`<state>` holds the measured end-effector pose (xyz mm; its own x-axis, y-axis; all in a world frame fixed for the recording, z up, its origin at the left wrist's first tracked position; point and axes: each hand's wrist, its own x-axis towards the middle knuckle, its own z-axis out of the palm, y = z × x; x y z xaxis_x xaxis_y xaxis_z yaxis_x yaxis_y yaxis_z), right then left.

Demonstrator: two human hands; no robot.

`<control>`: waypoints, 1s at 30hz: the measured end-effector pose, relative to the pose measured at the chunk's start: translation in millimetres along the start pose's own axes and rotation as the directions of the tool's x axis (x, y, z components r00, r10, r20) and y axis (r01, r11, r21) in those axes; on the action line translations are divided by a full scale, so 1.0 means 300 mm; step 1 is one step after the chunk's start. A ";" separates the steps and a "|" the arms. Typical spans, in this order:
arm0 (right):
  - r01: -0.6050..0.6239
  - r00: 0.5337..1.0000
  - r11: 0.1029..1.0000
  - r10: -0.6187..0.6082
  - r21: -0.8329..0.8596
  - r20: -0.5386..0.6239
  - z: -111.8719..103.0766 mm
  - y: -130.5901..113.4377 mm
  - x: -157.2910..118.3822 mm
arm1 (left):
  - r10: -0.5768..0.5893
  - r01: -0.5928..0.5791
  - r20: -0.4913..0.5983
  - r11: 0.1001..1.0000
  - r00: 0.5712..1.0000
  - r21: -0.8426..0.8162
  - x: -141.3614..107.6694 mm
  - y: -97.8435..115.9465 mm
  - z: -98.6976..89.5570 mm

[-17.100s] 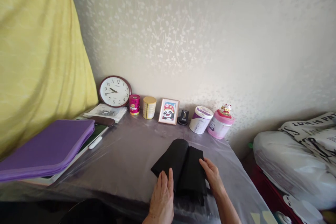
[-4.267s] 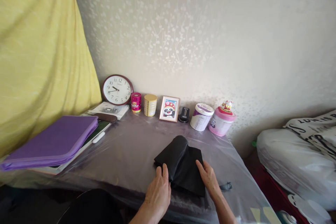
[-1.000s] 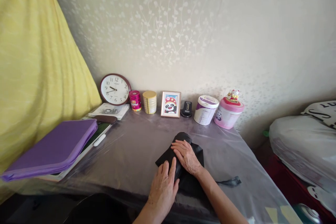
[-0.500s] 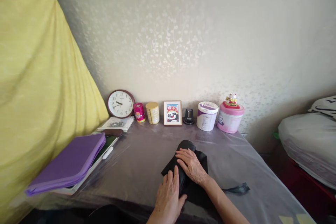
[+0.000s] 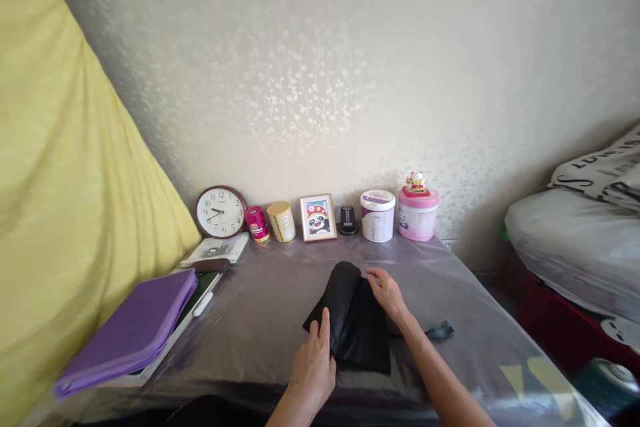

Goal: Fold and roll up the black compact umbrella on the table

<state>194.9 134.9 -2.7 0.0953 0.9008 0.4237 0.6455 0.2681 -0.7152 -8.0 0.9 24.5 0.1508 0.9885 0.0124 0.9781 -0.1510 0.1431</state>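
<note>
A black cloth lies on the table in front of me, its left part gathered into a thick, rounded roll and its right part spread flat. My left hand is at the near left end of the roll, index finger stretched along it and thumb by its lower edge, closed about that end. At the upper right edge of the cloth, my right hand has its fingertips closed on the border. A dark strap end sticks out on the table right of my right forearm. The undersides of both hands are hidden.
A purple folder lies on books at the left, by a yellow curtain. Along the wall stand a clock, tins, a framed panda picture and two tubs. Bedding is beyond the table's right edge.
My right hand has moved from lying on the roll to the cloth's upper right edge. More of the flat part shows. My left hand has turned more on its side. The view has shifted.
</note>
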 end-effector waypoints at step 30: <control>-0.319 0.930 0.928 0.268 0.191 0.250 -0.038 -0.168 -0.087 | -0.109 0.117 0.041 0.925 0.993 -0.362 0.032 -0.051 0.027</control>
<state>168.4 93.9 28.6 0.0729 0.9953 0.0635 0.4236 0.0267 -0.9055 -20.3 12.6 14.4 0.0487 0.9978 -0.0443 0.8705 -0.0206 0.4918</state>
